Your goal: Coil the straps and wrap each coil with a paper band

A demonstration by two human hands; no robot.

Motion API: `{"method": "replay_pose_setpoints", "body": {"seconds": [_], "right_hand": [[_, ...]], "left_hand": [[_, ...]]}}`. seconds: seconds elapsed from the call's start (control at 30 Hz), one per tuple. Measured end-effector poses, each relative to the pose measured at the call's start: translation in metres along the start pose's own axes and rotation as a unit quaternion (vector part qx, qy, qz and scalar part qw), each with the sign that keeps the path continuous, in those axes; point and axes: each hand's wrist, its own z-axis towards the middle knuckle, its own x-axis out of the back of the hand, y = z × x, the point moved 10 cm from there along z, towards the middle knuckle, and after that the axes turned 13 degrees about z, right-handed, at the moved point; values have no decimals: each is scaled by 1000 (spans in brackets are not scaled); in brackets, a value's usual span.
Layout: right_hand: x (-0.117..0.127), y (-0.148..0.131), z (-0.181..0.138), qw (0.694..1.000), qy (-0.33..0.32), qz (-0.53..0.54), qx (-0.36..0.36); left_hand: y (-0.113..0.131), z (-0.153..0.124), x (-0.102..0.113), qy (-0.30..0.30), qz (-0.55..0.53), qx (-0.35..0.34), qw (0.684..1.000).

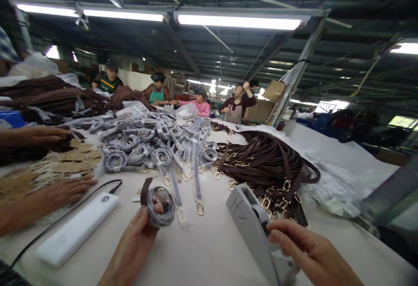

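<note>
My left hand [139,238] is closed around a coiled strap [160,207] in a grey-looking wrapping, and holds it up above the table. A short brown strap end sticks up from the coil. To the right stands a grey tape dispenser [243,220] with a mark drawn on its side. My right hand [303,244] is at the dispenser's near right side, thumb and fingers drawn together by its dark inner part. Whatever these fingers pinch is too small to make out. Beyond my hands lie many wrapped coiled straps [130,140], some with gold clasps [200,207] showing.
Brown straps [277,155] with gold hardware lie heaped at right, beside clear plastic [333,190]. A white power bank [78,229] with a black cable sits at left. Another person's hands [70,190] rest near brown tags [76,159]. Several people work farther back.
</note>
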Motion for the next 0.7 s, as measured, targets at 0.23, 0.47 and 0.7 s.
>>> {"method": "replay_pose_setpoints", "body": {"seconds": [0.23,0.47,0.7], "right_hand": [[-36,-21,15,996,-54,-41,54],[-183,-77,48,966,-206,-81,132],[-308,-103,135,943,-242,-201,107]], "left_hand": [[4,-12,21,40,-103,32,993],[30,-33,33,-74,-214,-37,973],[29,-28,49,-36,-179,-84,980]]}}
